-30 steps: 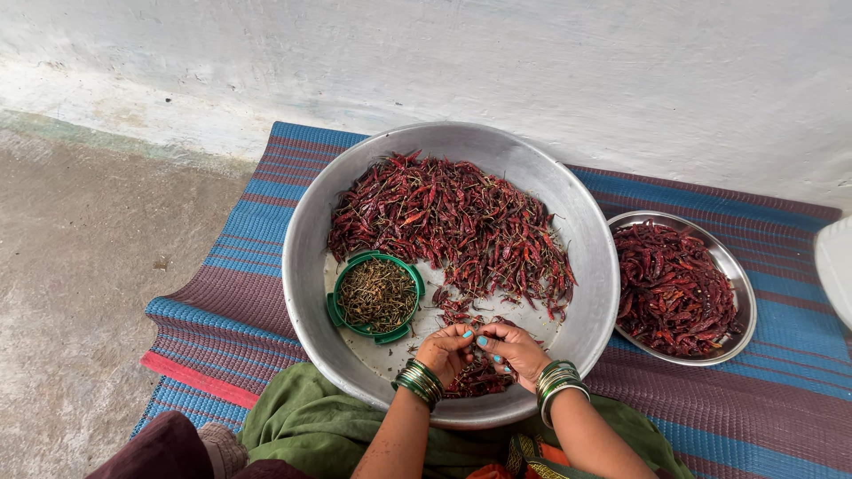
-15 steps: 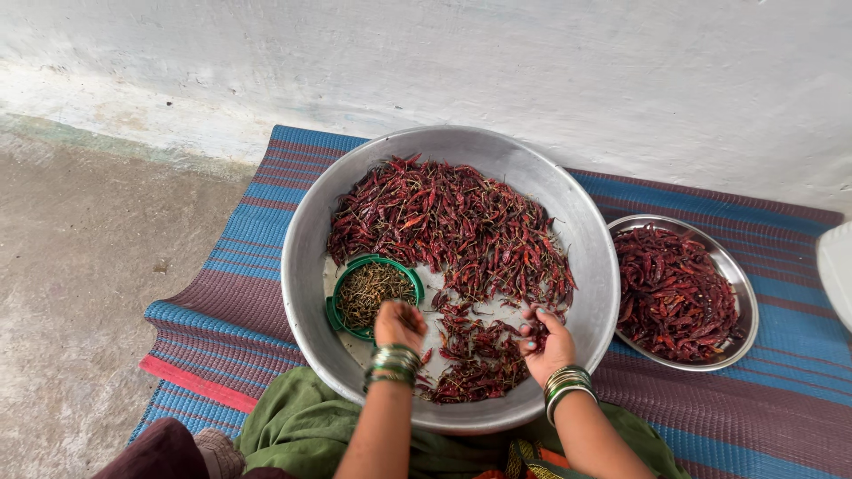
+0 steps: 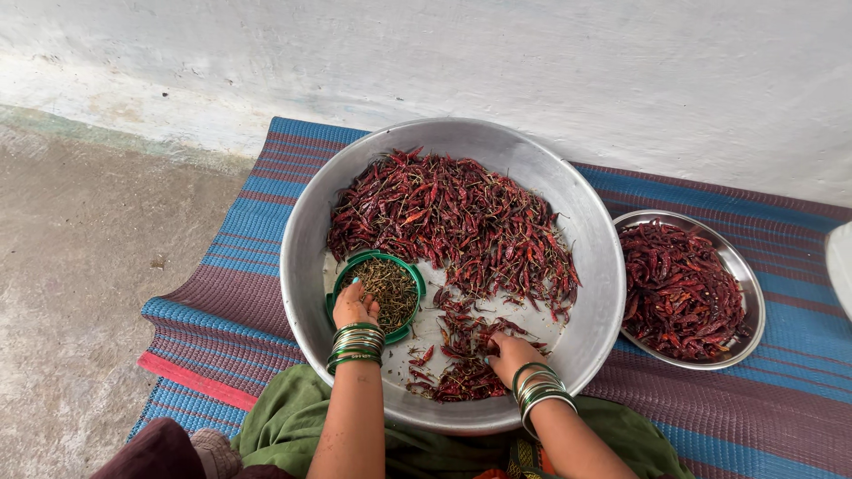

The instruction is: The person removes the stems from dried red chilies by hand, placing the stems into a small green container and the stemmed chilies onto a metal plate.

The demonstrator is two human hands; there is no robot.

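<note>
Here, left hand over green bowl (grip unclear), right hand pinching chillies nearest basin rim.

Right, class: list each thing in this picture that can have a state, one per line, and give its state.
Large metal basin: part full of dried red chillies.
Small green bowl: nearly full of stems.
Steel plate: heaped with chillies.
Left hand: over the green bowl's edge, fingers curled.
Right hand: resting on chillies.
Striped mat: lying flat.
</note>
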